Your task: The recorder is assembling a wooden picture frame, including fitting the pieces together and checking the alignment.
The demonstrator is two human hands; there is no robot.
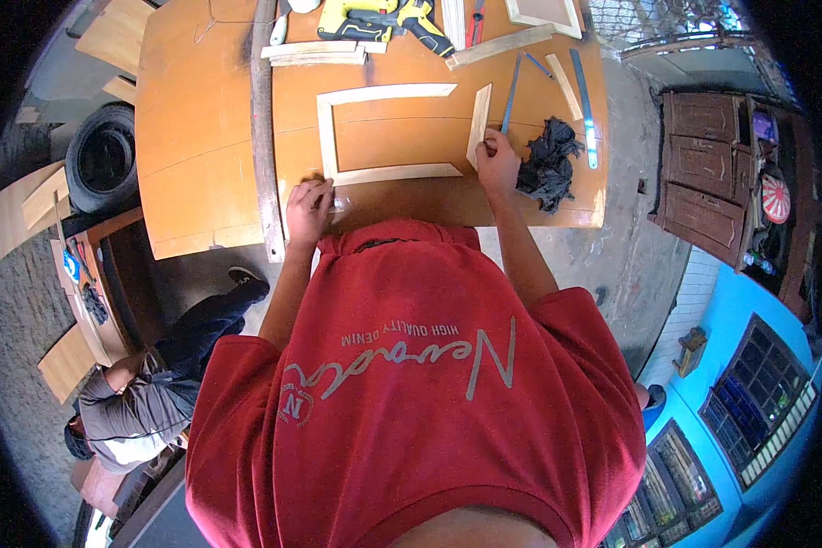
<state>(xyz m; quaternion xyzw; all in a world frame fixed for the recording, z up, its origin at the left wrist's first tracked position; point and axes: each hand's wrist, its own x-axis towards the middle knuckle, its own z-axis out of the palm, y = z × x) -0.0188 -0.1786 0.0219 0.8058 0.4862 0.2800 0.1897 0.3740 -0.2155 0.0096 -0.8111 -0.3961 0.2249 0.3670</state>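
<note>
Pinching a loose wooden strip (479, 119) by its near end, the right hand (499, 166) was nearly closed on it. The left hand (309, 205) curled at the near-left corner of a three-sided wooden frame (327, 137); whether it gripped anything, I could not tell. A black cloth (549, 166) lay just right of the right grip, yellow-and-black power tools (340, 20) well beyond both hands.

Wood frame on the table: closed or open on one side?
Open: the wood frame shows a gap on its right, between its upper strip and the separate slanted strip at the right hand.
</note>
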